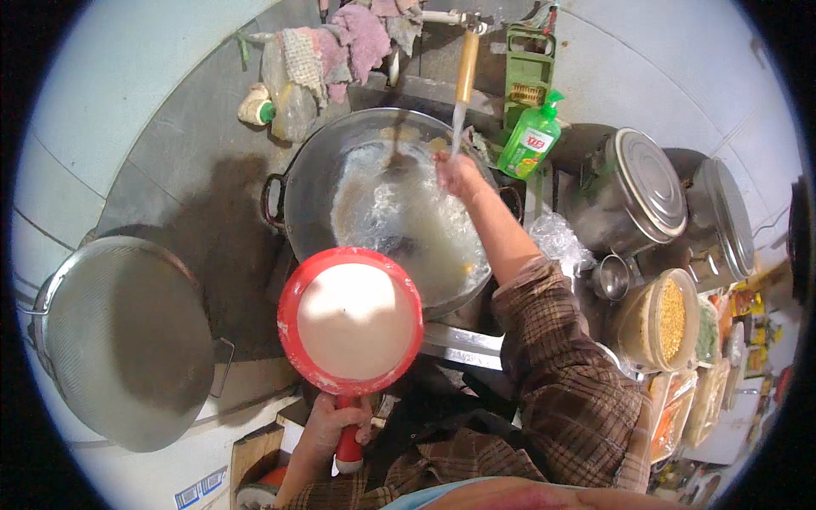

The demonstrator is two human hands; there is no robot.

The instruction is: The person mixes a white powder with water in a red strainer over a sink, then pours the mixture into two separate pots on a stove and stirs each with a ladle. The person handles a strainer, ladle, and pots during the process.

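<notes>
My left hand (336, 424) grips the handle of a red dipper (288, 319), held level in front of the wok. Pale smears mark the dipper's rim; its inside looks smooth and white, and I cannot tell whether that is its contents or its surface. Beyond it is a large metal wok (309, 191) with two loop handles and cloudy, splashing water (408, 223) inside. Water pours from a tap with a yellowish tube (469, 64) onto my right hand (454, 173), which is over the wok's far right side. That hand is blurred, so its fingers are unclear.
A large round mesh strainer (131, 344) stands at left. Rags (357, 41) hang behind the wok. Right of it are a green pump bottle (530, 141), lidded metal pots (650, 182), a small metal ladle (613, 277) and a tub of yellow grains (672, 319).
</notes>
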